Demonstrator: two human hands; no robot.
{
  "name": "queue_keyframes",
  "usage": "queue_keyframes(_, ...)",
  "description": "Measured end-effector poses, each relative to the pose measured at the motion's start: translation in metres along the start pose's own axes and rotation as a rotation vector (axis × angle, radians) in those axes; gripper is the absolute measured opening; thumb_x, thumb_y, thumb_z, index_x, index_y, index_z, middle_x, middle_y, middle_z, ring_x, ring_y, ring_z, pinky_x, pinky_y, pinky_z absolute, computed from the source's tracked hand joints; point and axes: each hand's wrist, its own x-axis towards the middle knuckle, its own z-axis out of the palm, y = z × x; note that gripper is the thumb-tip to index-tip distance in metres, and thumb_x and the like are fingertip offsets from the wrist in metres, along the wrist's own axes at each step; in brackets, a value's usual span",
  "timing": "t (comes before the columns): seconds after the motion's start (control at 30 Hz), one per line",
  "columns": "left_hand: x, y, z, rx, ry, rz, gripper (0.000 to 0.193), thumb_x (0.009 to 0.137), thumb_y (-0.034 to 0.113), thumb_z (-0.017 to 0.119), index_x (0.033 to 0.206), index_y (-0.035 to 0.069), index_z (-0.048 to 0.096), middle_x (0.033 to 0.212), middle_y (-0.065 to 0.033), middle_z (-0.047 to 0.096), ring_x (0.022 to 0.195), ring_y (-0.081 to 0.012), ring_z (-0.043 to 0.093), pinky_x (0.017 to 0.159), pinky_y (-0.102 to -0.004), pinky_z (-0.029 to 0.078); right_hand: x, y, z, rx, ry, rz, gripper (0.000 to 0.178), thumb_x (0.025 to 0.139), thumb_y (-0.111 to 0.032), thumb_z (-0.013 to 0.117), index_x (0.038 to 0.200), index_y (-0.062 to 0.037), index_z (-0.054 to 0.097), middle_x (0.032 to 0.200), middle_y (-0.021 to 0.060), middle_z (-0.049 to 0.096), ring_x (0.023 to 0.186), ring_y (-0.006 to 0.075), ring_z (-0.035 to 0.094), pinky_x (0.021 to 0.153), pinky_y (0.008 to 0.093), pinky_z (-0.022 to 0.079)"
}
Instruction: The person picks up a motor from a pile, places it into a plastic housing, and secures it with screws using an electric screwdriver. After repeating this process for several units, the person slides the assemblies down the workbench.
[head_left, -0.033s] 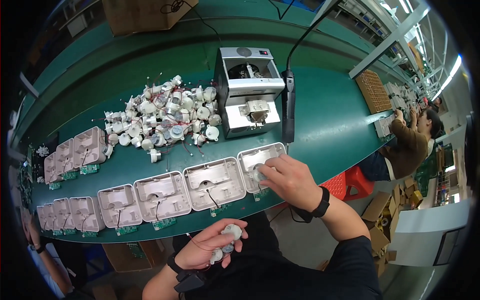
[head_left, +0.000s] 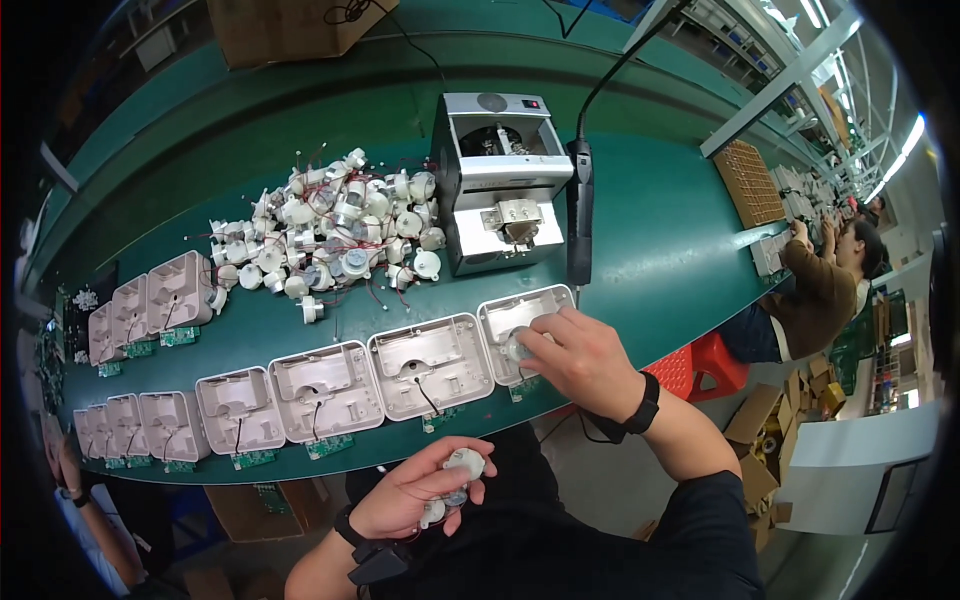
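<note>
My right hand pinches a small round white-and-clear motor inside the rightmost pale plastic housing. The fingers partly cover this motor, so whether it is seated cannot be seen. Low in front of my body, my left hand is closed around several small white motors, with a thin wire trailing from them. Next to the right housing stands another open housing, a black cable inside and a green circuit board at its near edge.
More housings line the table's near edge to the left. Behind them lies a heap of white motors with red wires. A grey dispensing machine and a hanging black electric screwdriver stand beyond my right hand. Co-workers sit at both sides.
</note>
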Motion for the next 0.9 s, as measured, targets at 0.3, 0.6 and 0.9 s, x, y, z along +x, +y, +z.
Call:
queue_keyframes(0.3,-0.001,-0.008,-0.016,-0.101,-0.082,0.026,0.042,0.109,0.032,0.039,0.143,0.006,0.042,0.124,-0.0152,0.059,0.096,-0.0147,0.061,0.057,-0.0243,0.055,0.006,-0.001,0.012,-0.158,-0.066,-0.045,0.027,0.076,-0.01,0.074,0.101,-0.0077,0.064,0.094,0.0043,0.061,0.081,0.022,0.059,0.068,0.0331,0.052)
queue_keyframes(0.6,-0.001,-0.009,-0.017,-0.198,-0.022,0.085,0.051,0.108,0.043,0.036,0.141,0.005,0.046,0.114,-0.0146,0.063,0.091,-0.0141,0.063,0.057,-0.0235,0.054,0.007,-0.005,0.004,-0.089,-0.058,-0.047,0.028,0.075,-0.008,0.075,0.101,-0.0071,0.066,0.097,0.0068,0.063,0.085,0.0239,0.062,0.07,0.0348,0.053)
queue_keyframes(0.9,-0.005,-0.01,-0.016,-0.201,0.122,0.093,0.049,0.108,0.04,0.042,0.144,0.008,0.047,0.109,-0.0063,0.063,0.083,-0.0107,0.062,0.061,-0.0246,0.057,0.015,-0.083,-0.014,0.441,0.068,0.034,0.04,0.072,-0.013,0.085,0.107,-0.0058,0.067,0.101,0.0106,0.067,0.086,0.028,0.068,0.07,0.0355,0.056)
